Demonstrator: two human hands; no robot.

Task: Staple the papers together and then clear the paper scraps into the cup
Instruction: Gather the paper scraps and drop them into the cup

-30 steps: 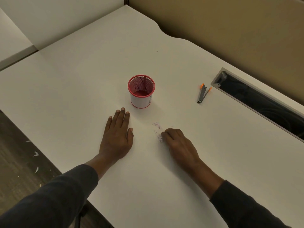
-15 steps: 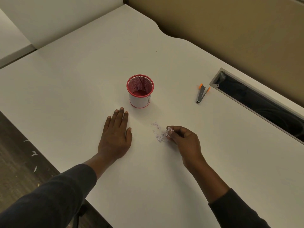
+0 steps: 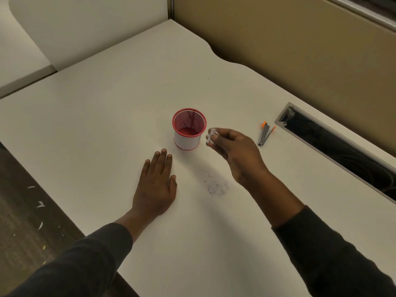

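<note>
Seen from the head camera, the right hand (image 3: 237,155) pinched a few paper scraps (image 3: 212,136) beside the cup (image 3: 189,129), seemingly to drop them in, while the left hand (image 3: 155,185) rested flat and relaxed just short of it, with loose scraps (image 3: 215,187) lying between the hands.

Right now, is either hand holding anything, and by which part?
The right hand pinches a small clump of paper scraps between its fingertips, up beside the cup. The left hand rests flat on the desk, holding nothing.

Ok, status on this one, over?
Left hand flat on white desk. Right hand pinches white paper scraps beside red mesh cup. Loose scraps lie on desk. Nothing blocks cup.
</note>
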